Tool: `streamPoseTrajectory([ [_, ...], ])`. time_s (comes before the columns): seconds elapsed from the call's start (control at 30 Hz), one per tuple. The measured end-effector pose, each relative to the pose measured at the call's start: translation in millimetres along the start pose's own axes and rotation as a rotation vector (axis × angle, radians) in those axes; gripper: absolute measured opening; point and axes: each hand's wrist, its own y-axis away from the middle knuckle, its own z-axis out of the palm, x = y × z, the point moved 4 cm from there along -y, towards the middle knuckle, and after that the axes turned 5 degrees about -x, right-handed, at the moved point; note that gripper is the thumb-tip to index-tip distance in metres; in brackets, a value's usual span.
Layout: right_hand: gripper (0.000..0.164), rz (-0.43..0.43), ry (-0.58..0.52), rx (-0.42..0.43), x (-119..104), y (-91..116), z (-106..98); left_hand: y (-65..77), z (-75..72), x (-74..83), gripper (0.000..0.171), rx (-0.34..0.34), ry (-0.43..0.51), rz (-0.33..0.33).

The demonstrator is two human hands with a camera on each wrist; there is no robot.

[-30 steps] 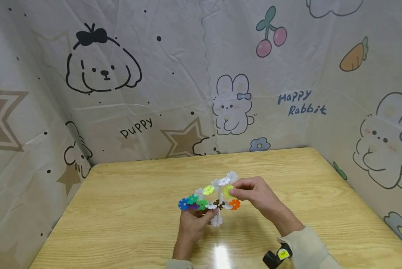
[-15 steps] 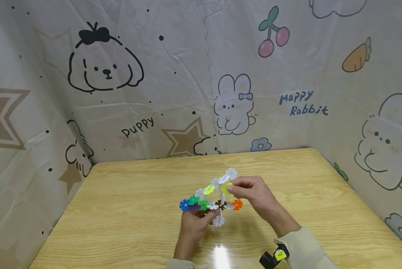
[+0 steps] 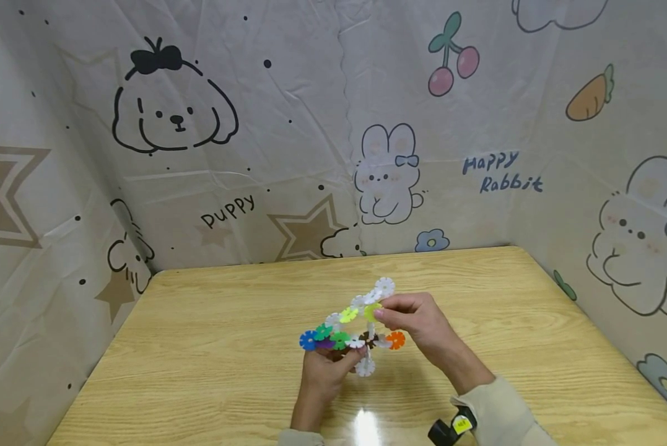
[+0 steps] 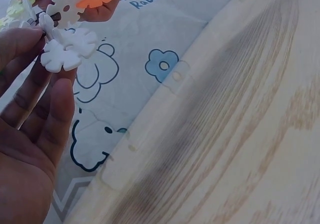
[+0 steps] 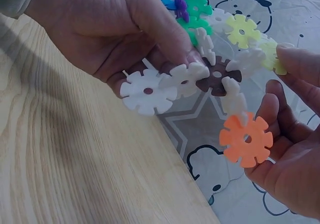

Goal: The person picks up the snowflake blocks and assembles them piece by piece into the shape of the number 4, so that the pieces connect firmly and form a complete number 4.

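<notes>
A structure of interlocking snowflake discs is held above the table. Its brown disc (image 5: 218,75) joins several white pieces, with an orange disc (image 5: 246,139) at the end of one branch. Blue (image 3: 308,340), green (image 3: 339,340) and purple discs cluster at the left end. My left hand (image 3: 323,375) grips the structure from below, its thumb on a white disc (image 5: 186,79) beside the brown one. With thumb and forefinger my right hand (image 3: 425,322) pinches a yellow snowflake disc (image 5: 273,56), which meets the white piece rising from the brown disc. Another yellow disc (image 5: 242,31) sits in the upper chain.
The wooden table (image 3: 210,371) spreads beneath both hands. A cloth with printed cartoons (image 3: 288,124) hangs behind it and along both sides. On the right wrist sits a black device (image 3: 450,428) with a yellow label.
The right hand has shifted slightly left and up with the yellow disc. The structure in the left hand has moved a little right, and its upper white end stands slightly higher.
</notes>
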Motion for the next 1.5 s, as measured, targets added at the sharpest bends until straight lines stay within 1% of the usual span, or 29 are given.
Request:
streamPoseTrajectory([
  [0.13,0.019,-0.012,0.021,0.001,-1.9,0.7,0.5,-1.3,0.2,0.2,0.030,-0.012,0.007,0.026],
  [0.27,0.017,-0.047,0.048,-0.004,-4.1,0.2,0.8,-2.9,0.4,1.9,0.027,-0.010,0.016,0.085],
  [0.37,0.013,-0.077,0.092,-0.006,-5.2,-0.3,0.6,-4.0,0.8,3.1,0.026,-0.013,0.026,0.128],
  [0.53,0.010,-0.116,0.184,-0.006,-8.0,-0.3,0.5,-5.2,1.0,3.0,0.025,-0.014,0.020,0.145],
  [0.63,0.009,-0.149,0.212,-0.005,-8.8,-0.5,1.5,-5.3,1.4,3.2,0.025,-0.008,0.018,0.161],
  [0.77,0.010,-0.177,0.235,0.019,-7.9,-0.8,3.7,-5.2,1.5,2.9,0.023,0.007,0.019,0.184],
  [0.93,0.013,-0.174,0.241,0.040,-6.7,-1.6,6.3,-4.2,1.5,3.1,0.021,0.037,-0.005,0.211],
  [1.13,0.014,-0.144,0.219,0.034,-4.1,-0.7,8.8,-1.4,1.2,1.3,0.027,0.063,-0.006,0.223],
  [1.27,0.017,-0.146,0.246,0.030,-1.8,-1.1,9.5,-0.9,1.6,0.2,0.027,0.065,-0.004,0.226],
  [1.37,0.018,-0.144,0.264,0.021,-1.8,-1.1,10.1,-1.7,1.5,-0.7,0.024,0.066,-0.014,0.232],
  [1.5,0.014,-0.118,0.288,-0.006,-5.5,0.4,7.4,-2.5,2.7,-1.2,0.023,0.055,-0.004,0.227],
])
